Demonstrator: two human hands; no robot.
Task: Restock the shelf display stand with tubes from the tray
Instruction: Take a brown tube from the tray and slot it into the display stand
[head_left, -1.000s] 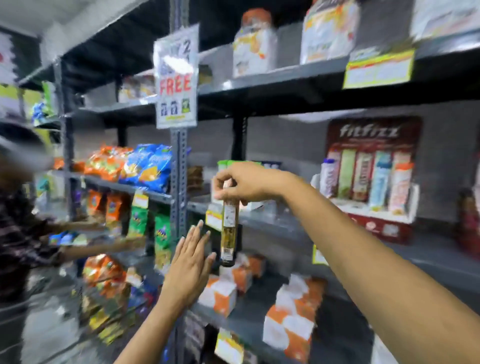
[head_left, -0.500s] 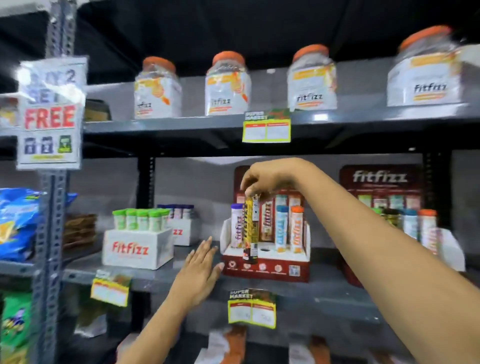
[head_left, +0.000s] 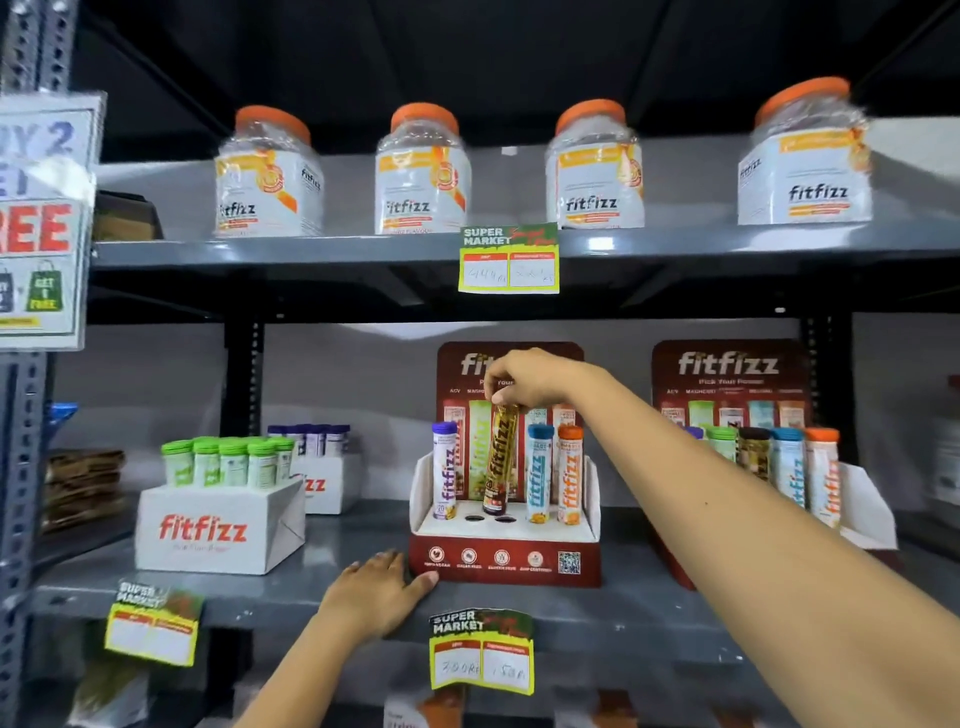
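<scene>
A red and white display stand (head_left: 504, 564) sits on the middle grey shelf. A purple-capped tube (head_left: 444, 470), a blue-capped tube (head_left: 538, 473) and an orange-capped tube (head_left: 569, 475) stand upright in it. Two dark holes show in its white top. My right hand (head_left: 530, 376) grips the cap end of a gold and brown tube (head_left: 500, 460), held upright with its bottom just above the holes. My left hand (head_left: 376, 592) lies flat on the shelf, fingers apart, touching the stand's front left corner.
A white box with several green-capped tubes (head_left: 223, 501) stands to the left, another box with purple caps (head_left: 317, 467) behind it. A second full stand (head_left: 758, 457) is at the right. Orange-lidded jars (head_left: 423, 171) line the upper shelf. Price tags hang from shelf edges.
The view has swung right from the snack shelves to the stand. My right hand has carried the gold tube over the stand's holes. My left hand has come down onto the shelf beside the stand.
</scene>
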